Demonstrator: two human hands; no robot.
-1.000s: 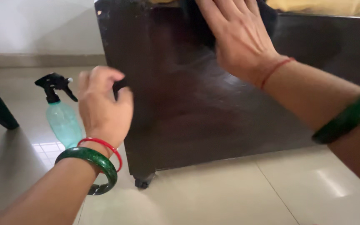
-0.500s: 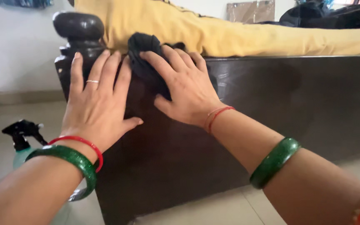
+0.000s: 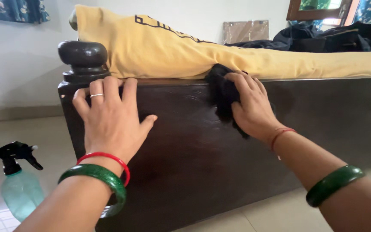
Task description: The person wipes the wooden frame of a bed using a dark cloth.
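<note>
The right hand [image 3: 252,109] is pressing a black cloth [image 3: 222,96] against the upper face of the dark wooden bed frame [image 3: 194,159], fingers closed over the bunched fabric just under the top edge. The left hand [image 3: 112,118] is lying flat on the panel near the corner, fingers spread and curling onto the top edge, gripping nothing. A rounded corner post [image 3: 82,58] is rising just beside it, a yellow sheet [image 3: 172,51] is draping the mattress above, and a green spray bottle [image 3: 18,184] is standing on the floor to the left.
</note>
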